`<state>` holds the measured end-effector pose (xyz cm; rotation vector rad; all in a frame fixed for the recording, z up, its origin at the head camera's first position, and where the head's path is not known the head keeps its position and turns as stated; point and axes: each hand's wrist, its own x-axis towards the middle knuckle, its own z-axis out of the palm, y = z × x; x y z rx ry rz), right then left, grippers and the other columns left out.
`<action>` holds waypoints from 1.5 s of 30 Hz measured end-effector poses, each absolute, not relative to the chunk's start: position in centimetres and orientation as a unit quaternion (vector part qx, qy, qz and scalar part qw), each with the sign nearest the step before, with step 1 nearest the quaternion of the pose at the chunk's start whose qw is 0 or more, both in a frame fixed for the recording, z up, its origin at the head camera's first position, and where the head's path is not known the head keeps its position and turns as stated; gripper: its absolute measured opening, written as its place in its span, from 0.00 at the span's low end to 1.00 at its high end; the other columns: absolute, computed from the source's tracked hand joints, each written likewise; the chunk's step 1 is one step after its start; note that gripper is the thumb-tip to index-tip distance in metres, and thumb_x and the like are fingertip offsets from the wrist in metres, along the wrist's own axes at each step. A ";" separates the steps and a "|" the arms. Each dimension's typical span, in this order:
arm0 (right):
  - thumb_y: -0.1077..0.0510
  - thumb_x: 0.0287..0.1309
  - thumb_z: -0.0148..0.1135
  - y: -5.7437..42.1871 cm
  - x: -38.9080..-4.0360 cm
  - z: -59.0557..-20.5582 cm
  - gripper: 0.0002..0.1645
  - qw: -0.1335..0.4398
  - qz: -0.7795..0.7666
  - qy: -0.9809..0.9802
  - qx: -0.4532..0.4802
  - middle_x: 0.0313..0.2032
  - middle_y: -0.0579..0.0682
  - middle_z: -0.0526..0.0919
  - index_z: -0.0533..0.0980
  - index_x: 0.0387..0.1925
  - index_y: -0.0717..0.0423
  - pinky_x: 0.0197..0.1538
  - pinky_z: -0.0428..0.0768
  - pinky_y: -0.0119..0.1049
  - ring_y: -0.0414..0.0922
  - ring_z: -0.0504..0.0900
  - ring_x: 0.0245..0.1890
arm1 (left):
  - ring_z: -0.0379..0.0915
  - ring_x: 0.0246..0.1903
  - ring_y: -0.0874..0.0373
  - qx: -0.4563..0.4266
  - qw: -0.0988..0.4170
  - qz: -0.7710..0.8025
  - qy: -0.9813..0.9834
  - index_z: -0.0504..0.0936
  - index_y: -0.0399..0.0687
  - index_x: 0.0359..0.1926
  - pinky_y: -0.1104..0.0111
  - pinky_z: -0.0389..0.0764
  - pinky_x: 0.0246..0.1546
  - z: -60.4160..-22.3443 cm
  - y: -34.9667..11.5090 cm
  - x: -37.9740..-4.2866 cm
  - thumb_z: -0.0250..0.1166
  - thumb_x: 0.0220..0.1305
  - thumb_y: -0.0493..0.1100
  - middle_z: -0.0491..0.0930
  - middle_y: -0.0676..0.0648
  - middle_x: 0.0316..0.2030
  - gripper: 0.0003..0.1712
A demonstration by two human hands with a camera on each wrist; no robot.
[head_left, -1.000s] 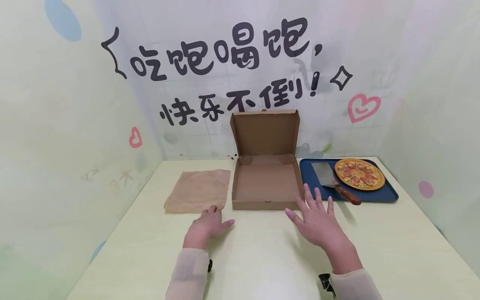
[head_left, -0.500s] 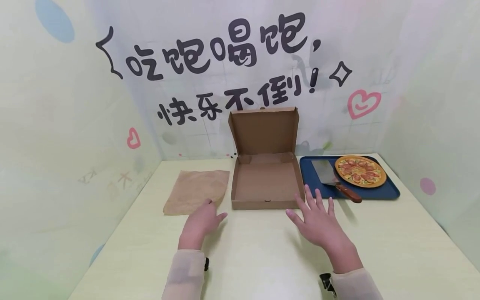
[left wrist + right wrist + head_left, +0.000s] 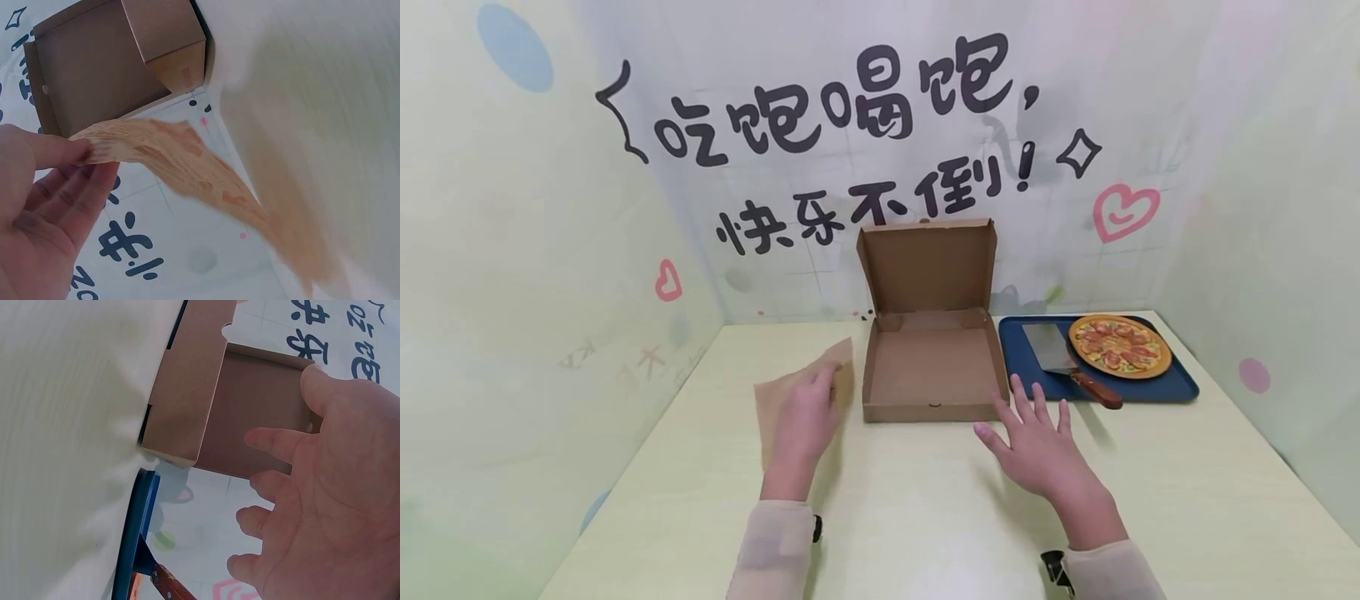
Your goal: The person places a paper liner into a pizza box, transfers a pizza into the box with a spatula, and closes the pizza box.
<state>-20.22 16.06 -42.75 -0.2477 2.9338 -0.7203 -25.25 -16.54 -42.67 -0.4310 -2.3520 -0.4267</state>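
My left hand (image 3: 808, 417) pinches a sheet of brown paper (image 3: 187, 165) by one edge between thumb and fingers. Lifted off the table, the paper (image 3: 775, 400) hangs in a curve, partly hidden behind the hand. To its right stands a brown cardboard pizza box (image 3: 936, 362), its lid (image 3: 932, 267) raised against the wall. My right hand (image 3: 1041, 454) hovers with fingers spread near the box's front right corner and holds nothing. In the right wrist view the palm (image 3: 337, 487) faces the camera, apart from the box (image 3: 181, 394).
At the right lies a blue tray (image 3: 1172, 387) with a pizza (image 3: 1120, 346) on it. A spatula (image 3: 1052, 350) rests there too, its wooden handle (image 3: 1097, 390) jutting over the tray's front edge. Printed walls enclose the pale table (image 3: 917, 500) on three sides.
My left hand has gone from reaching at the flat paper's near edge to pinching it and raising it off the table. The right hand has stayed nearly still.
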 end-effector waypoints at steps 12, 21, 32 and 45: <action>0.27 0.77 0.45 16.9 -20.4 -42.4 0.50 0.053 -0.238 0.967 -0.073 0.85 0.67 0.34 0.56 0.84 0.54 0.75 0.24 0.80 0.74 0.29 0.83 | 0.89 0.35 0.49 -0.233 0.373 -0.125 -0.889 0.87 0.37 0.52 0.66 0.90 0.37 -42.1 -12.6 -25.7 0.69 0.65 0.26 0.90 0.40 0.42 0.15; 0.28 0.77 0.46 17.6 -20.6 -42.0 0.52 0.040 -0.220 0.972 -0.065 0.84 0.72 0.36 0.55 0.84 0.58 0.76 0.27 0.81 0.75 0.33 0.83 | 0.87 0.34 0.55 -0.286 0.395 -0.066 -0.870 0.89 0.45 0.48 0.69 0.87 0.33 -41.6 -8.3 -26.3 0.72 0.53 0.24 0.90 0.47 0.39 0.21; 0.31 0.79 0.48 18.1 -20.4 -41.9 0.49 0.024 -0.215 0.974 -0.066 0.83 0.73 0.39 0.56 0.83 0.59 0.76 0.28 0.81 0.76 0.36 0.83 | 0.87 0.37 0.57 -0.313 0.305 -0.034 -0.899 0.89 0.47 0.51 0.69 0.87 0.37 -41.5 -3.6 -26.6 0.71 0.65 0.30 0.89 0.49 0.42 0.15; 0.30 0.79 0.46 19.2 -20.6 -42.2 0.49 0.027 -0.211 0.976 -0.056 0.83 0.74 0.40 0.58 0.83 0.59 0.75 0.28 0.82 0.76 0.37 0.83 | 0.87 0.37 0.57 -0.316 0.190 0.010 -0.929 0.89 0.51 0.52 0.66 0.88 0.40 -42.8 -0.1 -28.3 0.67 0.73 0.35 0.89 0.50 0.44 0.11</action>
